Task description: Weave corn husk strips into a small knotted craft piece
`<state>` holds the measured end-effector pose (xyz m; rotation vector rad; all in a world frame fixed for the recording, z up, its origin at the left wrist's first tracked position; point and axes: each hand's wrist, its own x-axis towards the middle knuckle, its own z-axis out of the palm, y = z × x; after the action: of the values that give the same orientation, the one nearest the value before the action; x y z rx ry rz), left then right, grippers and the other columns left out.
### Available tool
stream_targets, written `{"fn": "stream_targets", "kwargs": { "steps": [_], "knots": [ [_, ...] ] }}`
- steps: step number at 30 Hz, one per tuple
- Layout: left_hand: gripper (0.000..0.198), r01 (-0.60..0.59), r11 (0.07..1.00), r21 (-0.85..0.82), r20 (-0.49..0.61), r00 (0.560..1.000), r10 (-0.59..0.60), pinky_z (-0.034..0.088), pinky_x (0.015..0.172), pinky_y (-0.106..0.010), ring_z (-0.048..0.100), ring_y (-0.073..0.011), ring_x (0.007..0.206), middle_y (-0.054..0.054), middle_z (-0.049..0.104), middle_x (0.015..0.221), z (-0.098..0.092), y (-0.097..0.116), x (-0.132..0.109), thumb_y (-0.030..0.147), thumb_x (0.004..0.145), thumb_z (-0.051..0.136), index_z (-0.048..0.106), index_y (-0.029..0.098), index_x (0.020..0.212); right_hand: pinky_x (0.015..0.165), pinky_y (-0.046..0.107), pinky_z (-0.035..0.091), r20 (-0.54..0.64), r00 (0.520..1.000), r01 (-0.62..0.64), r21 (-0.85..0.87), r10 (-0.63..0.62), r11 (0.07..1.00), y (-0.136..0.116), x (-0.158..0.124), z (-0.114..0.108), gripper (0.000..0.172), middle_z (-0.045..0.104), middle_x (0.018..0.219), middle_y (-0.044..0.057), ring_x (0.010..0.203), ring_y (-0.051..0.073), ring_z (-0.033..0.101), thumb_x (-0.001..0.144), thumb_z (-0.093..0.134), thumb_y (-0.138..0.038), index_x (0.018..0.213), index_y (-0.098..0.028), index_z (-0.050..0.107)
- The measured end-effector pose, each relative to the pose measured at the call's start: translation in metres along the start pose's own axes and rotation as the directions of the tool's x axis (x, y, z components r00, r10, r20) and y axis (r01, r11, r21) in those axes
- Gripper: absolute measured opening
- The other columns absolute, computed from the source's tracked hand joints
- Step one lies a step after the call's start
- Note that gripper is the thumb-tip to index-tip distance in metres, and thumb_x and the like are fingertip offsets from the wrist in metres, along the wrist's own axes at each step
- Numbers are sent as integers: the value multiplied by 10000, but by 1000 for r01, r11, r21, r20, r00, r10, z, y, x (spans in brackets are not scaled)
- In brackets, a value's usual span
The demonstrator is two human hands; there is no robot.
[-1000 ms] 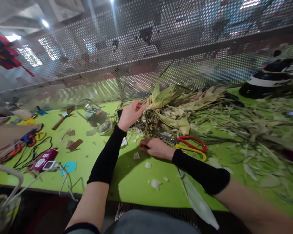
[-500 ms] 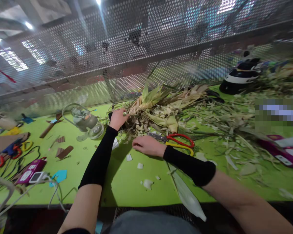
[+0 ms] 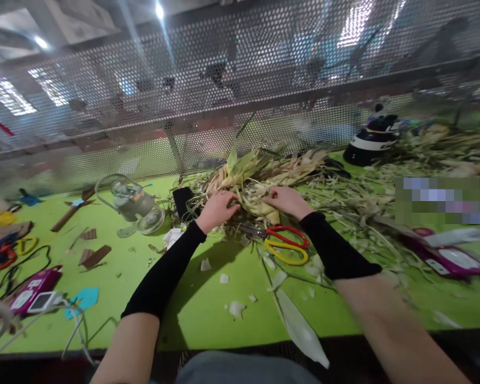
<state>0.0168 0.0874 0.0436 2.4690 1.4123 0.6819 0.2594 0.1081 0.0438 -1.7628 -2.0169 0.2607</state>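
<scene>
A heap of dry corn husks and leaves (image 3: 260, 176) lies on the green table (image 3: 208, 309) by the perforated metal screen. My left hand (image 3: 218, 208) grips into the near left side of the heap, fingers curled on husks. My right hand (image 3: 285, 200) rests on the heap's near middle, fingers bent into the husks; I cannot see what it grasps. Red and yellow scissors (image 3: 286, 244) lie just in front of my right wrist. Both forearms wear black sleeves.
A small clear-caged fan (image 3: 133, 204) stands left of the heap. Cardboard scraps (image 3: 92, 255), cables and a pink device (image 3: 34, 288) lie far left. Loose husks spread right, with another pink device (image 3: 448, 258) and a black-and-white helmet-like object (image 3: 370, 143). A long pale leaf (image 3: 300, 328) overhangs the near edge.
My right hand has lifted off the table near the scissors and gone up onto the husk heap. My left hand has shifted slightly right along the heap. The view has swung left.
</scene>
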Motion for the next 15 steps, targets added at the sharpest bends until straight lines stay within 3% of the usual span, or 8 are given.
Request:
{"fn": "stream_targets", "kwargs": {
  "steps": [5, 7, 9, 12, 15],
  "knots": [
    [251, -2, 975, -221, 0, 1000, 2, 497, 1014, -335, 683, -246, 1133, -101, 748, 1184, -6, 11, -3, 349, 955, 607, 704, 179, 1111, 649, 293, 466, -160, 982, 135, 204, -104, 970, -22, -2, -10, 324, 624, 783, 23, 708, 171, 587, 933, 510, -535, 820, -232, 488],
    [313, 36, 944, -329, 2, 999, -38, 506, 985, -333, 689, -249, 1105, -99, 748, 1176, -6, 12, -4, 432, 951, 610, 697, 188, 1128, 650, 300, 502, -220, 970, 191, 409, -106, 892, -31, -6, -12, 325, 632, 802, 16, 713, 171, 604, 911, 539, -555, 861, -238, 494],
    [384, 63, 891, -449, 20, 998, -60, 519, 937, -329, 696, -240, 1042, -99, 744, 1149, -4, 12, -5, 492, 939, 612, 677, 188, 1163, 685, 318, 544, -254, 961, 248, 621, -109, 744, -39, -11, -14, 327, 665, 831, 12, 754, 182, 643, 849, 639, -544, 893, -242, 522],
    [441, 46, 759, -649, 19, 999, -45, 529, 894, -309, 685, -209, 985, -97, 727, 1125, 3, 13, -4, 524, 902, 650, 644, 177, 1174, 765, 355, 585, -213, 961, 277, 735, -176, 619, -50, -21, -16, 327, 721, 885, 19, 847, 206, 696, 805, 720, -497, 948, -244, 572],
    [483, 22, 629, -777, 0, 999, -34, 532, 906, -307, 668, -206, 1011, -98, 711, 1129, 5, 17, -3, 491, 837, 736, 617, 173, 1181, 826, 396, 595, -148, 944, 310, 697, -294, 647, -57, -31, -18, 255, 751, 939, 41, 895, 224, 712, 881, 650, -448, 1022, -235, 640]
  ]
}}
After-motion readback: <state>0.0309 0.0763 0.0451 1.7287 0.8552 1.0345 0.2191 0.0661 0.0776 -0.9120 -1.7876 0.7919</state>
